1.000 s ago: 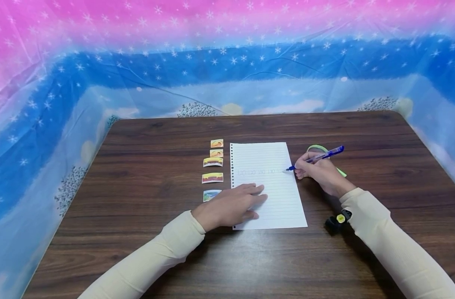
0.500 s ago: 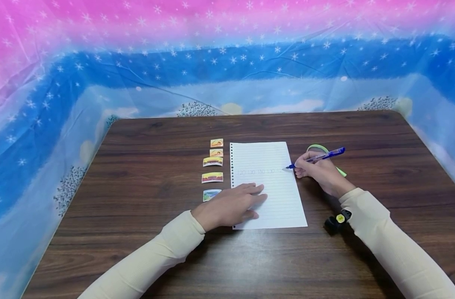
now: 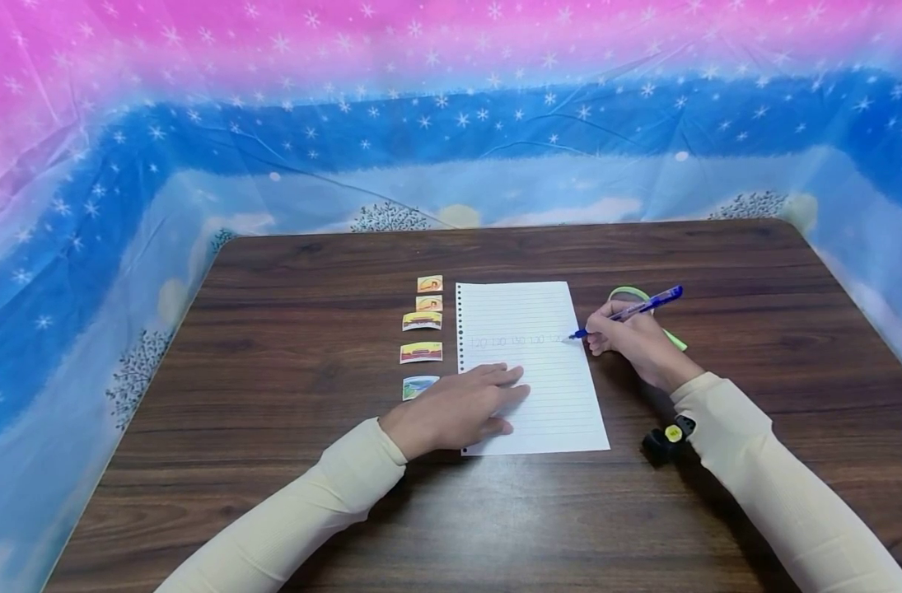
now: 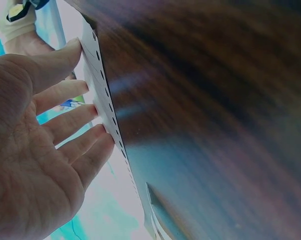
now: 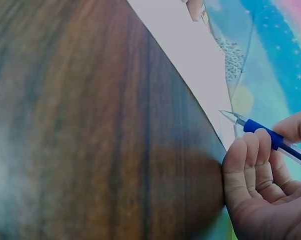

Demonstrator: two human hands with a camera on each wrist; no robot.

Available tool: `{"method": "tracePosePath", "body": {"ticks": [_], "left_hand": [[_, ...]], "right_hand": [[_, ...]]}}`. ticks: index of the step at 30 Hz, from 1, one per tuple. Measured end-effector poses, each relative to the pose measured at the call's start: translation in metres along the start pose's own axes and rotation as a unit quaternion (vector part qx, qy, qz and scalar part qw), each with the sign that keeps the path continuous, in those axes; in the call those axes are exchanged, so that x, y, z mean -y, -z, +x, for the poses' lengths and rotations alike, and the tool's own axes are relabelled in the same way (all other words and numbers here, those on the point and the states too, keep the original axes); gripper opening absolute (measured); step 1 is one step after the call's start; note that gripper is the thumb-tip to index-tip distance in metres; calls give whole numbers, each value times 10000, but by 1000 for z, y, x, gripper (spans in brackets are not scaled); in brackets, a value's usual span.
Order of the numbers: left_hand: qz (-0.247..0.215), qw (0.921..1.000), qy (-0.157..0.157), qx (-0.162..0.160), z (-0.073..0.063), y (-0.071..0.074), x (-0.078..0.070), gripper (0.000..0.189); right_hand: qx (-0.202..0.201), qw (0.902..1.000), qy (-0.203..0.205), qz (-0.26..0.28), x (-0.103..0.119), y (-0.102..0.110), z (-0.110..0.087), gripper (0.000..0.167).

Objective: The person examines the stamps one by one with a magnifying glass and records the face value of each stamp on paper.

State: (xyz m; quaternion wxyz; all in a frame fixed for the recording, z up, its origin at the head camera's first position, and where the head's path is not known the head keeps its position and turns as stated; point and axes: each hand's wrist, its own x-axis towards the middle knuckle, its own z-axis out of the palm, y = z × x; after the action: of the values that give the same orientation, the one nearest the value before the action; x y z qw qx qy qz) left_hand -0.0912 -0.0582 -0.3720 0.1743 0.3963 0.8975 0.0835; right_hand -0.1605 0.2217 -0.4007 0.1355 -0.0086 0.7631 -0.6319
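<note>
In the head view a white lined sheet of loose-leaf paper (image 3: 525,305) lies on the table, punched holes down its left edge. My left hand (image 3: 469,403) rests on its lower left part, fingers spread; the left wrist view shows the palm side and loosely straight fingers (image 4: 73,122) at the holed edge. My right hand (image 3: 639,342) pinches a blue pen (image 3: 647,306) beside the sheet's right edge. The pen's tip meets the paper at the right end of a row of faint handwritten numbers. In the right wrist view the pen's blue grip (image 5: 260,131) sits between thumb and fingers.
Left of the sheet runs a column of small stamp-like picture slips, among them a yellow and red one (image 3: 421,352) and a blue-green one (image 3: 419,387) partly under my left hand. A lime-green curved strip (image 3: 676,340) shows behind my right hand. A snowflake-patterned cloth (image 3: 436,123) surrounds the table.
The pen tip has made small strokes near the sheet's right edge, and more marks show at the end of the number row. My left hand stays in place.
</note>
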Motion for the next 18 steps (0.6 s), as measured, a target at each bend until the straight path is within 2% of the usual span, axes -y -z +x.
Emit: {"method": "tracePosePath", "body": {"ticks": [8,18], "left_hand": [[45,10000,-38,-10,0,-1,0,56],[-13,10000,-3,7,-1,-1,0,55]], "right_hand": [[-226,9995,-202,46,1,0,0,12],[-295,9994,-119,126,0,-2,0,16]]}}
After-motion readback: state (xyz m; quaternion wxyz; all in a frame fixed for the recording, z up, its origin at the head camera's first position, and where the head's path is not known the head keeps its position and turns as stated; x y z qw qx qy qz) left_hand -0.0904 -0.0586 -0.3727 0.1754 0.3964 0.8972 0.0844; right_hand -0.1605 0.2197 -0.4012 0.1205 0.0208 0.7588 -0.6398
